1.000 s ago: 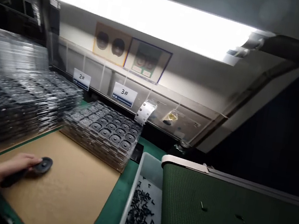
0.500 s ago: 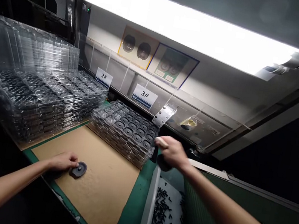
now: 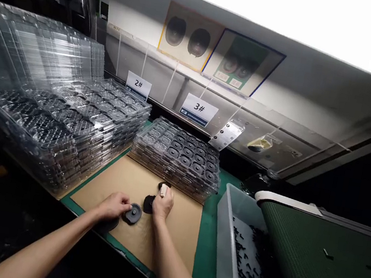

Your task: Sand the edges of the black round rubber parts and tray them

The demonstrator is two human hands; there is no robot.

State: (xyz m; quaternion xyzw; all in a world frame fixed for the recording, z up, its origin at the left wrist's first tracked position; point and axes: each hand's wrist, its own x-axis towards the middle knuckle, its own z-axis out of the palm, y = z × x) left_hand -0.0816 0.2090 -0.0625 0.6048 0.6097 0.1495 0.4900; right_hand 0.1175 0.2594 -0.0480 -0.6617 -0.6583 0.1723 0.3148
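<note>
My left hand [image 3: 115,205] is closed, thumb and finger pinching the edge of a dark grey round plastic part [image 3: 133,214] with a small raised centre. Beneath that hand, another dark round part [image 3: 109,225] is partly hidden at the board's front edge. My right hand [image 3: 162,205] is closed just to the right, with a black round part [image 3: 148,203] in its fingers. Another black piece [image 3: 164,185] shows beyond its fingertips. A pale cover or block [image 3: 163,190] sits at one finger; I cannot tell whether it is worn or held. Both hands are over the brown cardboard [image 3: 177,232].
Stacked clear trays with round parts [image 3: 177,156] stand behind the cardboard. A taller stack of clear trays [image 3: 75,135] is at left. To the right are a translucent bin [image 3: 227,231] of small black pieces and a green conveyor belt [image 3: 304,254] with a few small pieces.
My right hand has come left from beside the bin to the cardboard, bringing the dark part. My left hand still pinches its round part. The view has shifted.
</note>
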